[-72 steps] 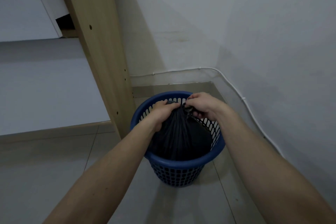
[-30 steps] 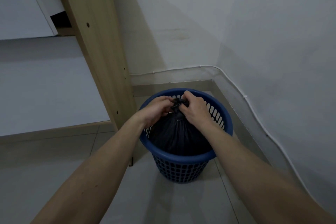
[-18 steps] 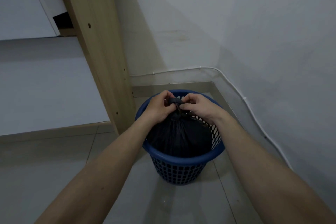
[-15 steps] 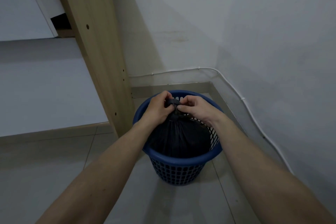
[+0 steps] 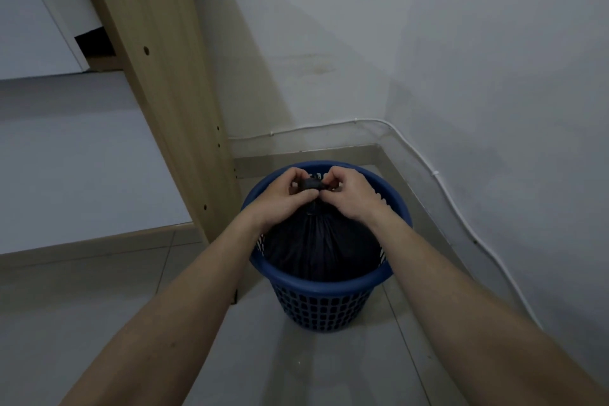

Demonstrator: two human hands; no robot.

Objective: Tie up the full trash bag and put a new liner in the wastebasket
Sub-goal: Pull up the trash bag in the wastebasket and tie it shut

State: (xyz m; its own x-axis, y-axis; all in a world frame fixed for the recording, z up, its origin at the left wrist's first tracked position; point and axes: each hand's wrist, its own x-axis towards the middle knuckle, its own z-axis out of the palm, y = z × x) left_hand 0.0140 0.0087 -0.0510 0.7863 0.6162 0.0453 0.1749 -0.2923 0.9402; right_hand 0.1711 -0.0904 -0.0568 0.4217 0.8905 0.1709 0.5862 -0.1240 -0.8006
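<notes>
A pale wooden panel [image 5: 171,102] leans across the left of the view, its foot on the tiled floor [image 5: 82,306] just beside the blue wastebasket [image 5: 316,303]. Above the basket the left hand [image 5: 283,196] has its fingers [image 5: 296,176] curled tight on the gathered neck of the black trash bag [image 5: 321,247], which sits inside the wastebasket with its pleated top drawn up above the rim. The right hand [image 5: 352,196] pinches the same bunched neck from the other side, fingers closed on it, and a thin white cable [image 5: 438,175] runs along the wall to the right.
</notes>
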